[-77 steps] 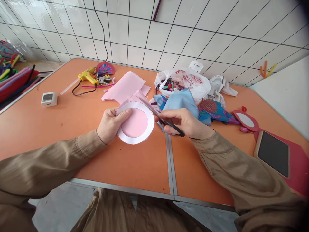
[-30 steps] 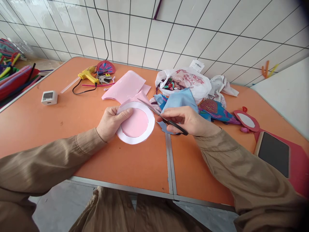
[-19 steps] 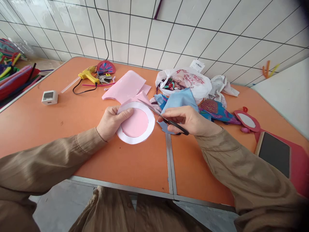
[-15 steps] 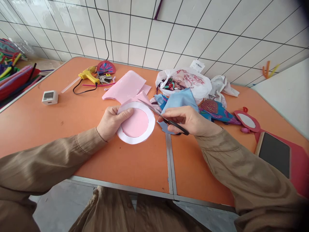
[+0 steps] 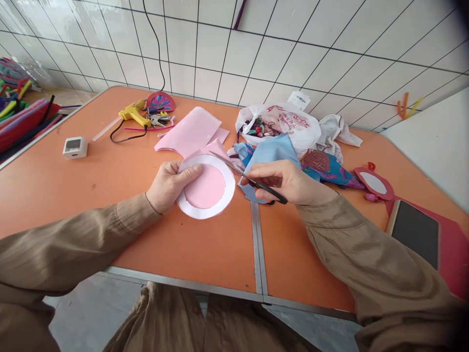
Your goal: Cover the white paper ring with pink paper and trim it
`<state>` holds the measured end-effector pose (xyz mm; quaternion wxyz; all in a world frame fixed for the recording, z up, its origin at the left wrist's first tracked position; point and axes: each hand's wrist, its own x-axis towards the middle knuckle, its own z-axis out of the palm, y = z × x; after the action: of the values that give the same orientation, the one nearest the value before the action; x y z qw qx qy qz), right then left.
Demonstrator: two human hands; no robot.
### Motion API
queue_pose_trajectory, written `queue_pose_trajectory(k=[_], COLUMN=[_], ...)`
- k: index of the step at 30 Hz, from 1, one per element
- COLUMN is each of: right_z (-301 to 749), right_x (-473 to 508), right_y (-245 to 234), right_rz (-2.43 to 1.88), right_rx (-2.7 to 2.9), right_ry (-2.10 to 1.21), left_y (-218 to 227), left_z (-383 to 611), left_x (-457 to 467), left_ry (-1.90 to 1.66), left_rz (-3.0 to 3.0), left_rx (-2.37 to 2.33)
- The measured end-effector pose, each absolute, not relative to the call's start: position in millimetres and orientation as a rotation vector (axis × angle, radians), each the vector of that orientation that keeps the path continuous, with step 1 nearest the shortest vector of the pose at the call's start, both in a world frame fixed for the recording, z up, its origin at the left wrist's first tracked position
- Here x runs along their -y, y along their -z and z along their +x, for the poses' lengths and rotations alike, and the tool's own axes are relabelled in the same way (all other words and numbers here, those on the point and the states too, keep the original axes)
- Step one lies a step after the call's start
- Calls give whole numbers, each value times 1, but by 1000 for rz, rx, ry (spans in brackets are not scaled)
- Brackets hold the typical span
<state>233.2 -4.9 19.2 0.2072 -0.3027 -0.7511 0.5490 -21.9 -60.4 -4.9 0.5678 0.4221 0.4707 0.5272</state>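
Note:
My left hand (image 5: 169, 186) pinches the left edge of a white paper ring (image 5: 229, 190) laid over pink paper (image 5: 205, 187), thumb on top. My right hand (image 5: 289, 182) grips black-handled scissors (image 5: 249, 180). Their blades reach up and left to the ring's upper right rim, where a flap of pink paper (image 5: 216, 147) sticks out past the ring. Both hands hover just above the orange table (image 5: 110, 181).
A pink sheet (image 5: 190, 131), a yellow glue gun (image 5: 131, 113) with keys, and a small white box (image 5: 74, 146) lie to the left. Blue fabric (image 5: 269, 151), a plastic bag (image 5: 282, 123) and a phone (image 5: 415, 233) lie to the right. A seam in the table (image 5: 258, 244) runs toward me.
The scissors and my right hand have crept slightly along the ring's upper right rim. My left hand and the ring have stayed put.

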Motion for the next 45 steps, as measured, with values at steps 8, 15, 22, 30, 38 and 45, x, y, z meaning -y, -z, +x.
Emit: queue_pose_trajectory(k=[8, 15, 22, 30, 38, 45], right_z=[241, 241, 242, 243, 248, 247], right_x=[0, -1, -1, -3, -5, -5], right_y=[-8, -5, -8, -8, -10, -15], right_rz=[-748, -662, -638, -653, -719, -720], right_rx=[2122, 2087, 2113, 2111, 2149, 2165], right_ry=[-1471, -1532, -1585, -1631, -1750, -1756], left_y=[8, 7, 7, 4, -2, -3], left_z=[-24, -24, -24, -24, -22, -21], left_x=[60, 60, 59, 59, 61, 62], left_ry=[-1221, -1209, -1199, -1196, -1133, -1132], left_rz=[1017, 1012, 1004, 976, 988, 989], left_rx=[-1084, -1077, -1059, -1058, -1059, -1062])
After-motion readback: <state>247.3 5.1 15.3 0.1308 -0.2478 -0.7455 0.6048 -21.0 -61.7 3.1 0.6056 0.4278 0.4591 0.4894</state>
